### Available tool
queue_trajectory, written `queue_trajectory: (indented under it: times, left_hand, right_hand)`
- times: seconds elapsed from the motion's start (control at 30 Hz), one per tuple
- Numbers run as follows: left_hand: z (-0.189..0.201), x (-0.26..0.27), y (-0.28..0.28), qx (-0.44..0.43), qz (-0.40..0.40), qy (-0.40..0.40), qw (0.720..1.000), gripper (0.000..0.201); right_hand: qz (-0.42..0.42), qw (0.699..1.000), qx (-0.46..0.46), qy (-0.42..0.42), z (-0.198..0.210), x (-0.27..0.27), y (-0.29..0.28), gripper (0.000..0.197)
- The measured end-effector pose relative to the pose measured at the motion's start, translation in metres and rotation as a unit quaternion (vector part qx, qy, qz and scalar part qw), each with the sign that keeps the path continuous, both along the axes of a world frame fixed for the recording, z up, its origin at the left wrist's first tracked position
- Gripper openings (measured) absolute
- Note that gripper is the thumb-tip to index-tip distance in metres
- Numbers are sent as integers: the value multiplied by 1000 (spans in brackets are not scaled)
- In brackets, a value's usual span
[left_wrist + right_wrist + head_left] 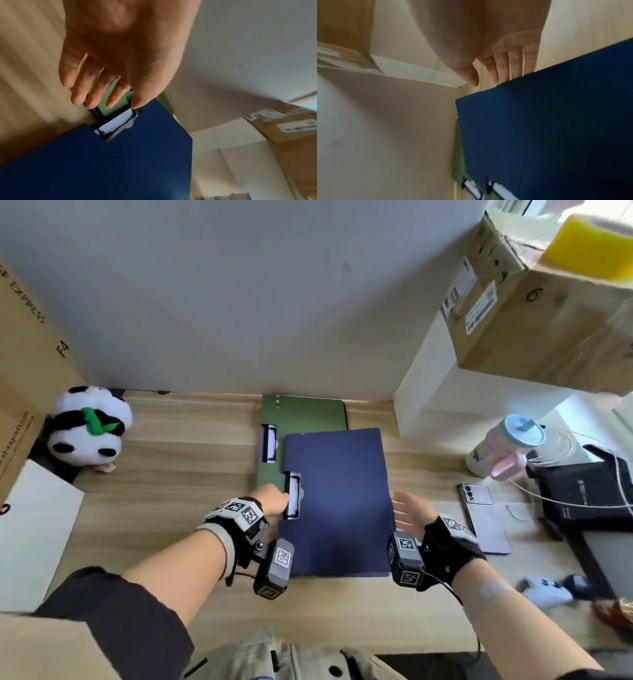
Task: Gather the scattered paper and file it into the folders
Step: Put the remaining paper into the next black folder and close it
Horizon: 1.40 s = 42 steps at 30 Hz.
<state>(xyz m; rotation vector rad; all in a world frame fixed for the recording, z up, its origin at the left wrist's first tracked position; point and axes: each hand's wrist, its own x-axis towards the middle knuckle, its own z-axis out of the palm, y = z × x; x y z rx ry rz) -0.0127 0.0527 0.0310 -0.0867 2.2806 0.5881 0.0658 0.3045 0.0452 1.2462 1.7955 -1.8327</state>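
On the desk (178,460) two closed folders lie flat, the blue folder (337,501) overlapping the near right part of the green folder (301,414), which sits pushed back against the wall. Stacking them offset this way leaves both spine clips (293,495) exposed along the left edges, so either folder can likely be opened without moving the other. No loose paper shows on the desk; only a white strip is visible inside each clip, which suggests the sheets are already filed, though the folders' insides are hidden.

Both arms reach forward, one to each long edge of the blue folder, seemingly to square or steady it. The left hand (274,501) is at the spine, fingers extended and slightly spread, the thumb tip touching the cover just by the clip; it grips nothing. The right hand (409,510) stands on edge beside the folder's right side, fingers straight and together, their tips at or just behind that edge, holding nothing.
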Motion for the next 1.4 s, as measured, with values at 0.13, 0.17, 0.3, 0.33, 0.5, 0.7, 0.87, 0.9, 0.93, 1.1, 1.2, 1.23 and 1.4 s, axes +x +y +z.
queue_trajectory:
  times: [0.13, 0.17, 0.3, 0.33, 0.5, 0.7, 0.87, 0.9, 0.93, 1.1, 1.2, 1.23, 1.4]
  left_hand:
    - [-19, 11, 1, 35, 83, -63, 994, 30]
    - [-26, 14, 2, 49, 110, -92, 988, 26]
    - [-55, 26, -3, 147, 222, -206, 942, 22]
    - [-52, 28, -3, 179, 239, -215, 930, 14]
    - [-39, 21, -17, 238, 253, -187, 919, 50]
    - [-24, -21, -46, 266, 260, -151, 916, 38]
    - [-15, -62, -48, 281, 298, -158, 899, 24]
    - [-16, -68, -47, 272, 297, -159, 901, 24]
    - [-18, -75, -47, 266, 301, -164, 901, 26]
    - [-34, -92, -41, 240, 332, -145, 901, 17]
    - [-50, -94, -43, 190, 318, -102, 923, 20]
    - [-57, -95, -45, 181, 310, -89, 929, 16]
    - [-71, -97, -48, 154, 293, -44, 943, 18]
  right_hand:
    - [32, 997, 33, -68, -45, 5, 9, 15]
    - [43, 995, 39, -82, -56, 5, 12, 15]
    - [63, 989, 63, -114, -90, 6, 18, 18]
    - [65, 989, 64, -115, -93, 5, 18, 19]
    - [53, 993, 34, -100, -84, -2, 17, 34]
    - [84, 996, -4, -5, -75, -35, -1, 20]
    - [45, 997, 59, 26, -67, -81, -16, 32]
    - [39, 997, 65, 20, -68, -87, -18, 32]
    - [39, 996, 77, 12, -71, -95, -20, 31]
    - [62, 989, 134, -22, -85, -112, -24, 30]
    - [43, 986, 156, -27, -90, -114, -25, 31]
    - [38, 986, 159, -27, -92, -114, -25, 31]
    - [47, 982, 180, -25, -103, -113, -27, 31]
